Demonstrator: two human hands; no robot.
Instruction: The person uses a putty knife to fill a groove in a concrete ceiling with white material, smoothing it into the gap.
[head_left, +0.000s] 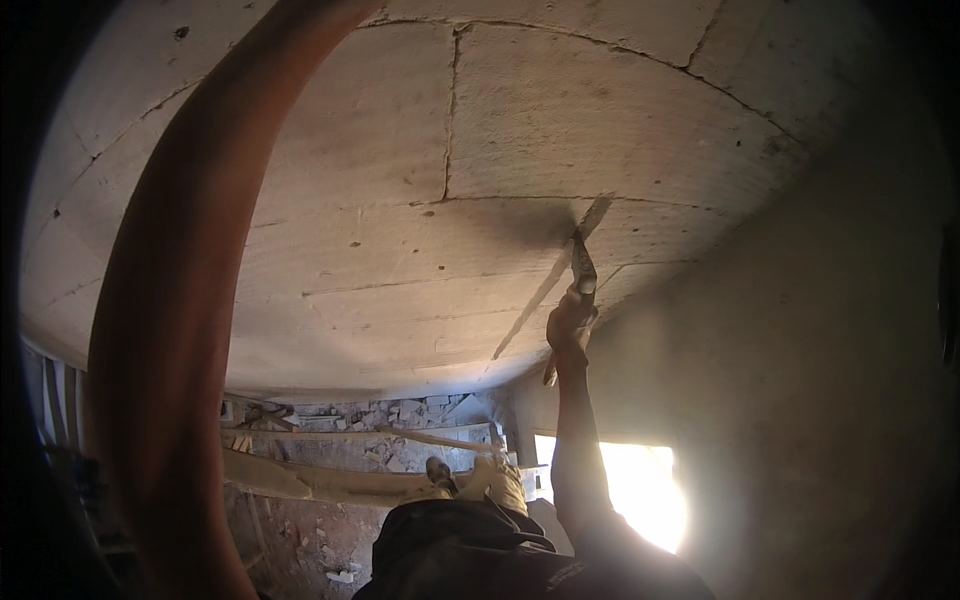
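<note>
My right hand [570, 325] is closed around a hand tool [583, 268] with a dark, narrow upper end. A pale stub of its handle sticks out below my fist. I cannot make out the tool's exact kind. Its tip meets the pale block wall [350, 230] beside a straight, slanting groove [535, 310] cut into the surface. A dark smudge, perhaps shadow or dust, lies left of the tip. My left forearm [185, 270] rises along the left side and leaves the picture at the top, so the left hand is out of sight.
A plain plastered wall [820, 350] meets the block wall at the right. Bright light comes through an opening [640, 490] low at the right. Below, my feet stand near wooden planks [330, 482], with broken rubble [410, 410] at the wall's foot.
</note>
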